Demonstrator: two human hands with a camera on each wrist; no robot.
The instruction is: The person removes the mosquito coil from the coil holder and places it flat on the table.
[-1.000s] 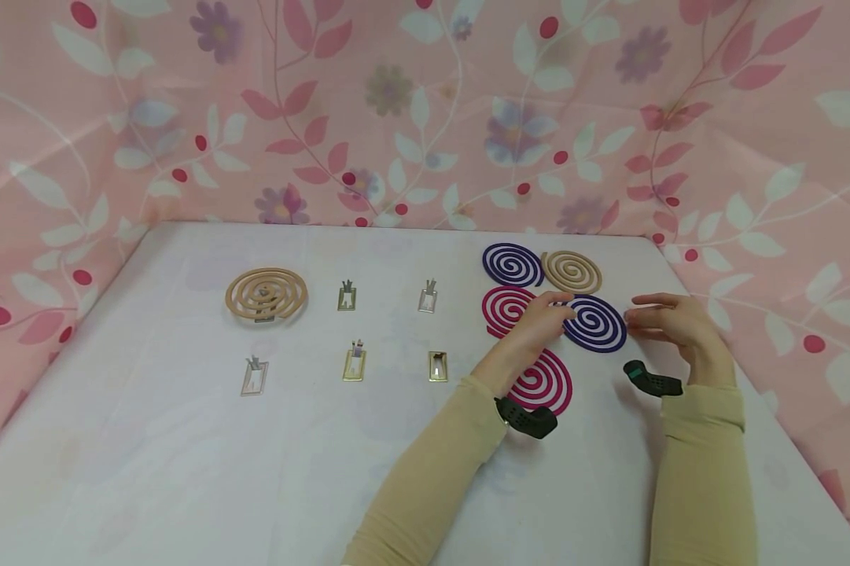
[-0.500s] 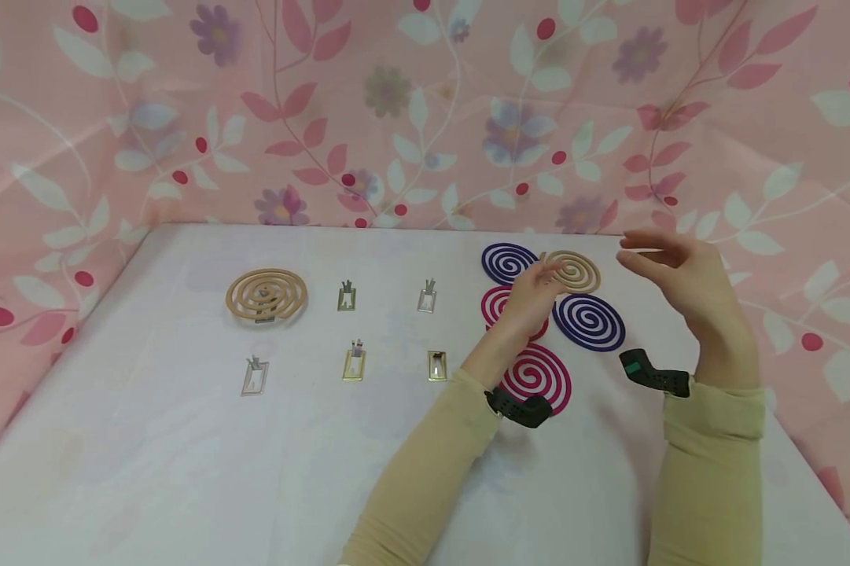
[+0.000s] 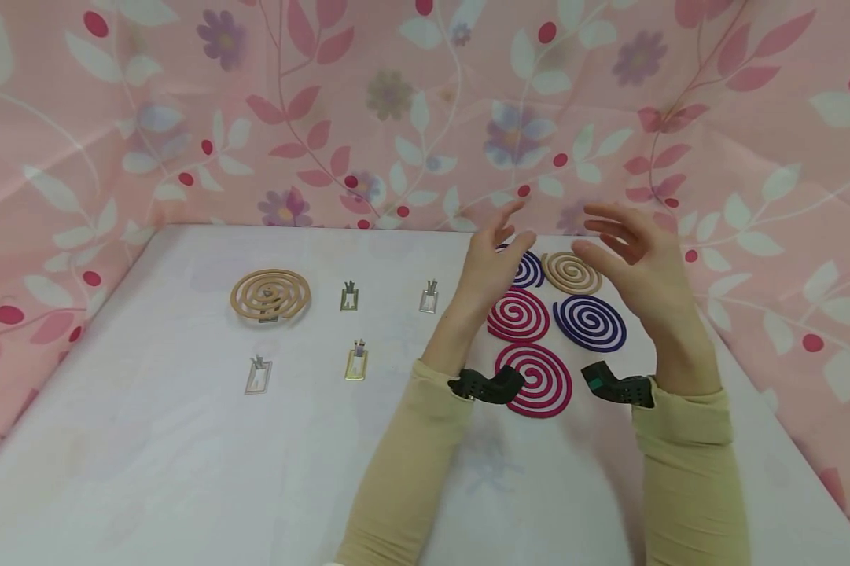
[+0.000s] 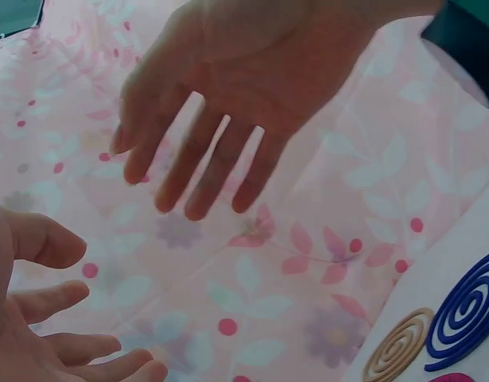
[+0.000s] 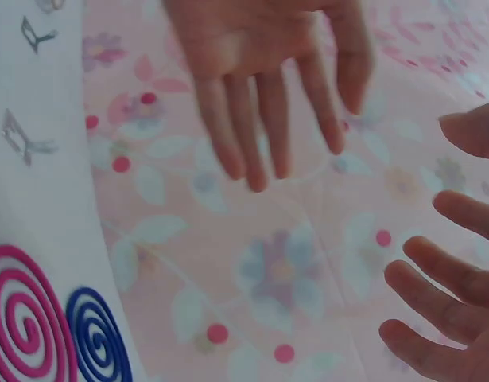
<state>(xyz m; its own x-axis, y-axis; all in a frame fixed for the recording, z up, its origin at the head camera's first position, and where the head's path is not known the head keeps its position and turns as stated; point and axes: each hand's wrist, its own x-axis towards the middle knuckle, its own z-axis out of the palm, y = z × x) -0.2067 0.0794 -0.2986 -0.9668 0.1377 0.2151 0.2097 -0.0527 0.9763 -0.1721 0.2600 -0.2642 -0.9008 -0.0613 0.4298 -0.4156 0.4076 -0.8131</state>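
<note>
Both hands hover open and empty above a cluster of flat spiral coils on the white table. In the head view my left hand (image 3: 491,263) is raised over a purple coil (image 3: 531,271), partly hiding it. My right hand (image 3: 626,251) is lifted beside a tan coil (image 3: 572,273). Below lie a pink coil (image 3: 518,314), a second purple coil (image 3: 590,322) and another pink coil (image 3: 534,379). The left wrist view shows the right hand's palm (image 4: 228,87) facing the left hand's fingers (image 4: 53,342). In the right wrist view both hands have their fingers spread.
A tan coil (image 3: 270,295) sits on a stand at the far left. Small metal stands (image 3: 349,297) (image 3: 428,299) (image 3: 258,375) (image 3: 355,363) lie in two rows on the white table (image 3: 184,472). Pink floral cloth (image 3: 396,102) walls the back and sides.
Both hands rose off the purple coil near the table, moved up and leftward, and now hover with fingers spread. The coil stays flat on the table.
</note>
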